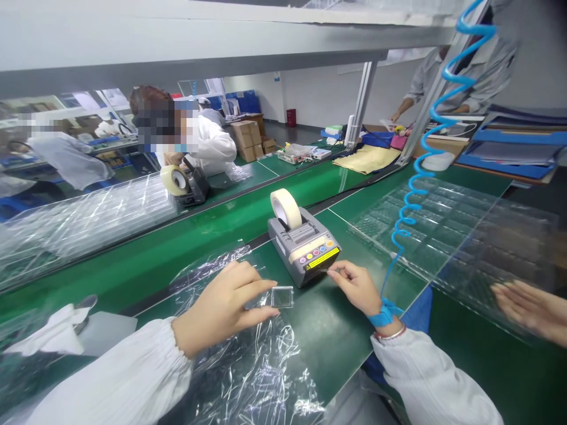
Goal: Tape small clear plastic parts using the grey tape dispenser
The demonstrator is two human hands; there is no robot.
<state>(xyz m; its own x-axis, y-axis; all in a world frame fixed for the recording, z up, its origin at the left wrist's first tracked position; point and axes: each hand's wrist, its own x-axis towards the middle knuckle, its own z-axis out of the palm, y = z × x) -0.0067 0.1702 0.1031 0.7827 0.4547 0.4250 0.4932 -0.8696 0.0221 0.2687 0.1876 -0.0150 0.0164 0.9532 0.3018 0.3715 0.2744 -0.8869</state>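
Note:
My left hand (230,298) pinches a small clear rectangular plastic piece (282,297) by its left edge, between thumb and forefinger. In front of it stands a grey automatic tape dispenser (305,242) with a roll of cream tape (286,209) on top and coloured buttons along its front. The fingertips of my right hand (357,286) are closed at the dispenser's front outlet, on what looks like a thin end of tape (325,270). A blue wrist strap (384,314) circles my right wrist. Crumpled clear plastic film (266,366) lies below my left hand.
A blue coiled cord (410,206) hangs at the right, beside clear plastic trays (447,230). Another person's hand (527,304) reaches in at far right. Across the green belt (199,233), a person sits by a second dispenser (190,186) and stacked clear trays (101,218).

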